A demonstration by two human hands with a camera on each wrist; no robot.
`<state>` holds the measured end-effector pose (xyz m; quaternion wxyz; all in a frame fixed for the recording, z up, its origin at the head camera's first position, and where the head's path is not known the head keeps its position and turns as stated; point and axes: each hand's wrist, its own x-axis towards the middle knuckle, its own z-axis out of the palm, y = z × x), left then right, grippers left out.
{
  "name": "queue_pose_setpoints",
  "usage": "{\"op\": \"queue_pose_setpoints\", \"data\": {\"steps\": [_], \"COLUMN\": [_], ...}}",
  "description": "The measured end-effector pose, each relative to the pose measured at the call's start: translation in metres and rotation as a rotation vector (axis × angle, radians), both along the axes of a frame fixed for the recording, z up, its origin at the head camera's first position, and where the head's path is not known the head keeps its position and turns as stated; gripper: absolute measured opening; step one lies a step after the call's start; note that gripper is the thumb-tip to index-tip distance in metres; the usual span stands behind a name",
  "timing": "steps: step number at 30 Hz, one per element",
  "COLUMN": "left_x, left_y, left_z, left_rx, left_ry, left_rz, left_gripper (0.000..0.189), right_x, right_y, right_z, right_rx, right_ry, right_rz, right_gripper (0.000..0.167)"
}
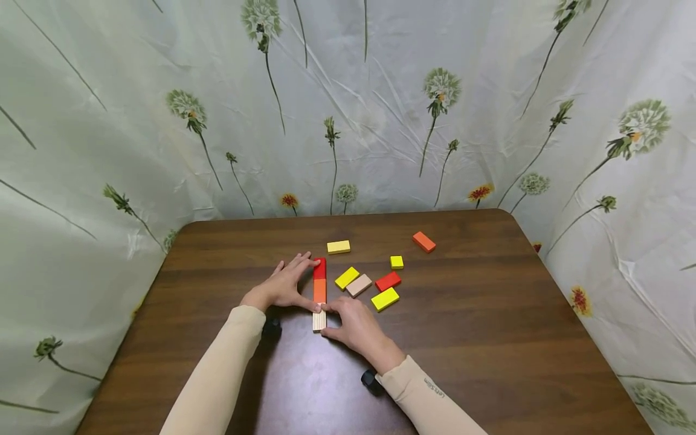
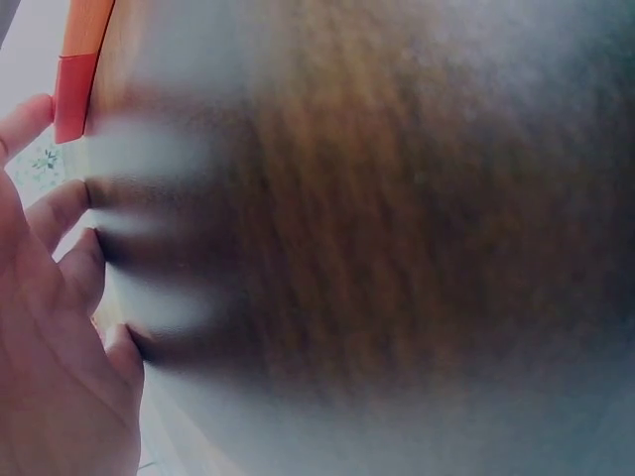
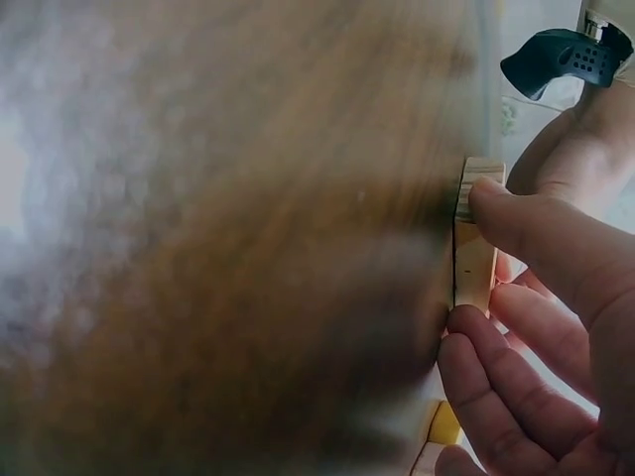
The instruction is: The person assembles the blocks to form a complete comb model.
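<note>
A red block point(image 1: 319, 267), an orange block point(image 1: 319, 290) and a plain wood block point(image 1: 319, 322) lie end to end in a straight row on the table. The left hand point(image 1: 280, 289) spreads along the row's left side, its index fingertip touching the red block and its thumb by the plain block's far end. In the left wrist view the other fingertips rest on the tabletop. My right hand point(image 1: 356, 326) pinches the plain wood block point(image 3: 480, 188), thumb at its near end and index finger toward the orange block.
Right of the row lie loose blocks: pale yellow point(image 1: 339, 247), yellow point(image 1: 347, 278), tan point(image 1: 359, 286), red point(image 1: 388, 281), another yellow point(image 1: 385, 299), a small yellow one point(image 1: 397, 262) and orange point(image 1: 424, 241). Behind the brown table point(image 1: 489, 338) hangs a flowered curtain point(image 1: 380, 109).
</note>
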<state>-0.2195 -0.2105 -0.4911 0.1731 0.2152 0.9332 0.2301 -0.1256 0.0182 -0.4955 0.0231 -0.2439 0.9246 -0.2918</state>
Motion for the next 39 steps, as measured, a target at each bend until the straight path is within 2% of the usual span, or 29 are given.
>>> {"op": "queue_pose_setpoints", "data": {"steps": [5, 11, 15, 19, 22, 27, 33, 39], "left_x": [0.0, -0.002, -0.002, -0.002, -0.003, -0.003, -0.003, -0.004], "left_y": [0.0, 0.0, 0.0, 0.0, -0.001, -0.001, 0.0, 0.0], "left_z": [-0.005, -0.003, -0.001, 0.0, -0.002, -0.004, -0.005, -0.004], "left_rx": [-0.013, -0.018, -0.013, -0.004, -0.002, -0.002, -0.004, -0.006], "left_ry": [-0.009, 0.002, -0.004, -0.01, -0.01, -0.005, -0.011, -0.02], "left_rz": [0.003, 0.015, 0.015, 0.013, 0.01, 0.006, 0.005, 0.013], "left_gripper": [0.118, 0.117, 0.117, 0.116, 0.116, 0.116, 0.116, 0.116], "right_x": [0.002, -0.01, -0.025, -0.043, -0.056, -0.075, -0.093, -0.102], "right_y": [0.004, 0.019, 0.04, 0.068, 0.09, 0.122, 0.146, 0.155], "right_z": [0.001, 0.011, 0.02, 0.026, 0.029, 0.029, 0.018, 0.009], "right_rx": [-0.016, -0.105, -0.169, -0.198, -0.187, -0.167, -0.136, -0.135], "right_ry": [-0.017, -0.162, -0.181, -0.166, -0.165, -0.163, -0.198, -0.25], "right_rz": [0.021, 0.041, -0.03, -0.153, -0.231, -0.315, -0.367, -0.349], "right_gripper": [0.046, 0.041, 0.036, 0.032, 0.034, 0.041, 0.043, 0.045]}}
